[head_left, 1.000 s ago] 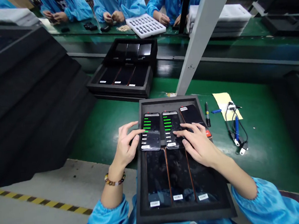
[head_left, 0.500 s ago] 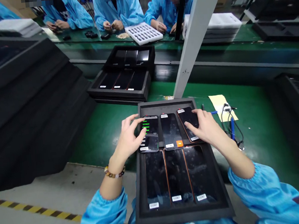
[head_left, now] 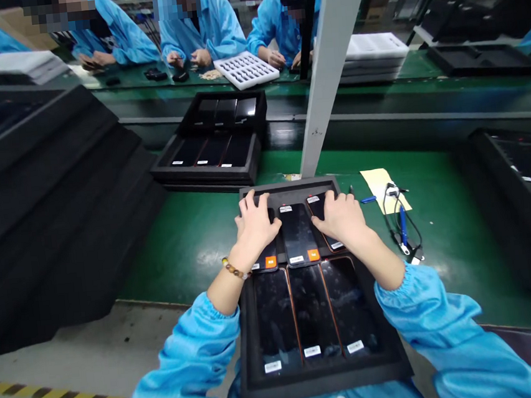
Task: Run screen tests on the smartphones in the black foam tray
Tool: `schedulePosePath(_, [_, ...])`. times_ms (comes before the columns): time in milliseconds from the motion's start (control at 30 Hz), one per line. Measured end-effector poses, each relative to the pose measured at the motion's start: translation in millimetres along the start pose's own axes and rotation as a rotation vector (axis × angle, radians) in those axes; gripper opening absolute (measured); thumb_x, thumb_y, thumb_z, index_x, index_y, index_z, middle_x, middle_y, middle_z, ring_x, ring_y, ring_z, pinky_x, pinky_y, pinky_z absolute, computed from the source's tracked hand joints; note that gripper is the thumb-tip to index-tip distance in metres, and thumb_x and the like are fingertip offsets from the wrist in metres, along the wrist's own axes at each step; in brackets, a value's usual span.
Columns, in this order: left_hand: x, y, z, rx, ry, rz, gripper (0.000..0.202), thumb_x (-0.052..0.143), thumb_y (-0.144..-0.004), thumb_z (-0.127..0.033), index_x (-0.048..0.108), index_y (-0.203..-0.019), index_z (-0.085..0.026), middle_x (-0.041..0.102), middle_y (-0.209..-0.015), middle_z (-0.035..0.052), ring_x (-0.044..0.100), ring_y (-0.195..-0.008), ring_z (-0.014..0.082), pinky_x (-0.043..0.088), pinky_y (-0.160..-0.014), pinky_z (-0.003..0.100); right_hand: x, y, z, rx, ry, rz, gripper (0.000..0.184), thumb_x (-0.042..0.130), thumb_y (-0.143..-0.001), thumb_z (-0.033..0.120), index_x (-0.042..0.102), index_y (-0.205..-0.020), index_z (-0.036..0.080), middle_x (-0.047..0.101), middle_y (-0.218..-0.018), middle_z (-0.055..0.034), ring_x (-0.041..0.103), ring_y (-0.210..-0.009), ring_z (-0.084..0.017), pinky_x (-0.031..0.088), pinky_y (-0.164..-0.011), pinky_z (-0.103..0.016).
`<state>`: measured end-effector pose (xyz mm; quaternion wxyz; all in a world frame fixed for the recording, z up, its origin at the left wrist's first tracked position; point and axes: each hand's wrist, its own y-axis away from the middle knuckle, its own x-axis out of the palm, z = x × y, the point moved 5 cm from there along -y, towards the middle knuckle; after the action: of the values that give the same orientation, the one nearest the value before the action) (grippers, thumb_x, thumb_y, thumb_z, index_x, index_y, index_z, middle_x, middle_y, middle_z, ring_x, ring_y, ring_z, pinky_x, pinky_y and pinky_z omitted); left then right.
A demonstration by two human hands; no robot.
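Note:
A black foam tray [head_left: 246, 345] lies in front of me on the green table, with two rows of dark-screened phones in it. My left hand [head_left: 255, 225] lies flat on the far-left phone [head_left: 268, 258], its fingers stretched to the tray's far rim. Over the far-right phone [head_left: 322, 218] rests my right hand [head_left: 340, 217], fingers also extended forward. Between them the far-middle phone [head_left: 299, 233] lies uncovered, with an orange sticker at its near corner. The three near phones [head_left: 311, 310] are untouched.
A white post [head_left: 323, 68] rises just behind the tray. A yellow paper [head_left: 377, 185], pens and a cable [head_left: 402, 226] lie to the right. More black trays with phones [head_left: 209, 154] sit beyond, a tall stack of black trays [head_left: 44, 195] on the left. People in blue coats work across the belt.
Both hands moved forward from tapping the lit screens to lying flat over the far-left and far-right phones. The green-lit screens went dark. The view shifted nearer.

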<state>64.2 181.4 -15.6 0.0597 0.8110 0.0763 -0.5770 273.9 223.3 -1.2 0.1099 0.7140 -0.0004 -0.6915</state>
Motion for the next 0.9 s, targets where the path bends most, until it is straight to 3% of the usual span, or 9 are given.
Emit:
schedulePosePath(267, [7.2, -2, -3, -0.014, -0.043, -0.022, 0.064, 0.067, -0.09, -0.02, 0.049, -0.152, -0.026, 0.045, -0.154, 0.0203, 0.046, -0.142, 0.0427, 0.058, -0.101, 0.07, -1, -6, 1, 0.051, -0.011, -0.03, 0.076, 0.078, -0.087, 0.056, 0.052, -0.136, 0.004, 0.068, -0.125, -0.0302, 0.064, -0.122, -0.043, 0.045, -0.1, -0.048])
schedulePosePath(433, [5.1, 1, -1, -0.024, -0.018, -0.009, 0.066, 0.067, -0.089, -0.022, 0.047, -0.152, -0.027, 0.045, -0.152, 0.0197, 0.046, -0.141, 0.0421, 0.06, -0.098, 0.063, -3, 0, 2, 0.046, 0.002, -0.035, 0.078, 0.077, -0.09, 0.053, 0.047, -0.143, 0.004, 0.071, -0.12, -0.0297, 0.067, -0.117, -0.041, 0.045, -0.097, -0.047])
schedulePosePath(667, [10.7, 3, -3, 0.035, 0.018, -0.066, 0.062, 0.065, -0.084, -0.015, 0.053, -0.143, -0.027, 0.051, -0.142, 0.0218, 0.05, -0.132, 0.0481, 0.058, -0.091, 0.073, -9, 4, 6, 0.059, 0.018, -0.061, 0.07, 0.078, -0.089, 0.052, 0.052, -0.135, 0.005, 0.072, -0.115, -0.0306, 0.068, -0.111, -0.042, 0.046, -0.093, -0.047])
schedulePosePath(900, [6.1, 6, 8, 0.042, 0.127, -0.062, 0.066, 0.072, -0.086, -0.024, 0.05, -0.148, -0.03, 0.048, -0.146, 0.0195, 0.048, -0.136, 0.0476, 0.057, -0.094, 0.071, -7, 18, 1, 0.053, 0.037, -0.049, 0.074, 0.074, -0.091, 0.056, 0.051, -0.139, 0.006, 0.073, -0.113, -0.0295, 0.069, -0.109, -0.042, 0.045, -0.093, -0.049])
